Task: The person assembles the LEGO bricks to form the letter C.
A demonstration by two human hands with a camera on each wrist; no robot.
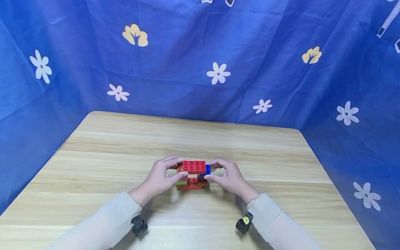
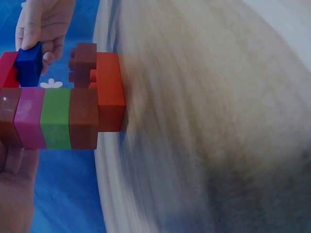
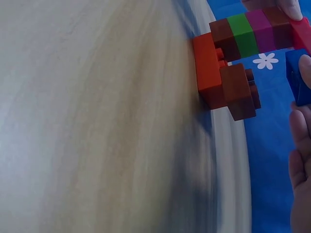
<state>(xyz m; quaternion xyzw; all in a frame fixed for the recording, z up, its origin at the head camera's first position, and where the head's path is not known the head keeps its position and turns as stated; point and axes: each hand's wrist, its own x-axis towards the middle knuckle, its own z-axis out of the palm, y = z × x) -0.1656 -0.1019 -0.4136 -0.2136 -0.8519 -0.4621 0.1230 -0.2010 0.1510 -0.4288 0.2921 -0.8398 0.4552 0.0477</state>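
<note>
My left hand [image 1: 163,175] grips the upper left end of a toy-brick build, its thumb by the end of the red brick [image 1: 194,167]. A blue brick [image 2: 30,67] is pinched between my right thumb and fingers; it lies just under the right end of the red brick. Whether the two are joined I cannot tell. My right hand [image 1: 229,176] is on the right side. Below the red brick, a left column stacks brown, magenta [image 3: 260,30], green [image 2: 55,119] and brown bricks on an orange base brick [image 2: 111,90]. A short brown brick [image 3: 238,91] stands on the base's other end, apart from the blue one.
The build stands on a wood-grain table [image 1: 193,139]. Blue cloth [image 1: 175,65] with printed flowers hangs behind and at both sides. A small black camera is strapped at each wrist [image 1: 138,225].
</note>
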